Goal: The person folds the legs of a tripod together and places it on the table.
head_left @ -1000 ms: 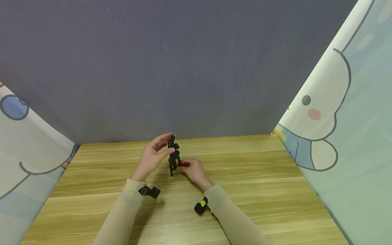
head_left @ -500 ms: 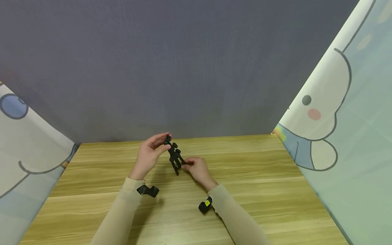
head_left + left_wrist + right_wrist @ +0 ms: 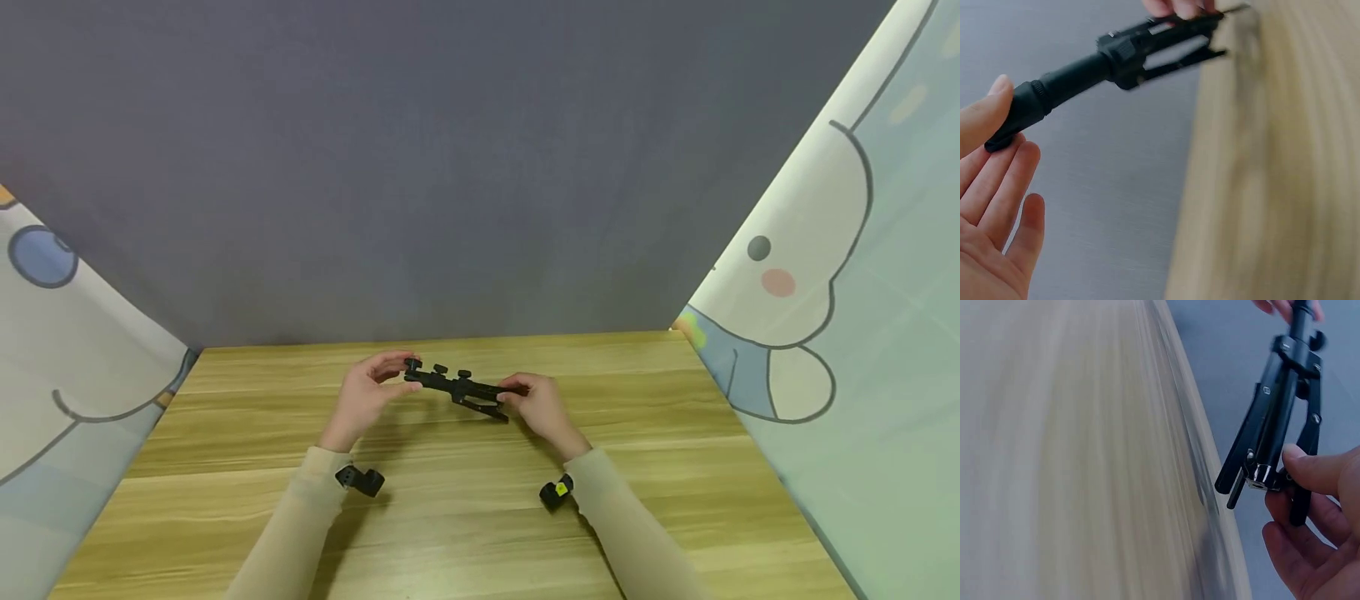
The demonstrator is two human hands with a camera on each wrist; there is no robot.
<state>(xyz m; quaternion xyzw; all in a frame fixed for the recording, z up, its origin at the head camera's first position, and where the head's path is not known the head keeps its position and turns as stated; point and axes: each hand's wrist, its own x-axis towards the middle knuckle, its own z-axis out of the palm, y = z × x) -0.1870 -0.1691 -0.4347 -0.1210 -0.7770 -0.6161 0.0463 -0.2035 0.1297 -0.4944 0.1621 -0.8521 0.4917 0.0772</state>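
A small black tripod [image 3: 459, 387] with knobs along its column is held nearly level above the table, legs to the right and slightly spread. My left hand [image 3: 362, 402] pinches the top end of its column between thumb and fingers. In the left wrist view that end of the tripod [image 3: 1075, 80] lies against the thumb and fingertips. My right hand [image 3: 545, 410] pinches a leg end. The right wrist view shows the tripod [image 3: 1282, 415] with its legs partly apart around the centre tube, the right thumb [image 3: 1313, 469] and fingers on one leg near its foot.
The wood-grain table [image 3: 450, 517] lies beneath both hands. A grey panel [image 3: 435, 167] rises behind its back edge. Sheets with cartoon prints [image 3: 795, 350] stand along the right and left sides. Each wrist wears a small black camera [image 3: 556, 492].
The tripod has swung from nearly upright in the head view to nearly level, its leg end moving right and up. My right hand moved right with it; my left hand lowered slightly.
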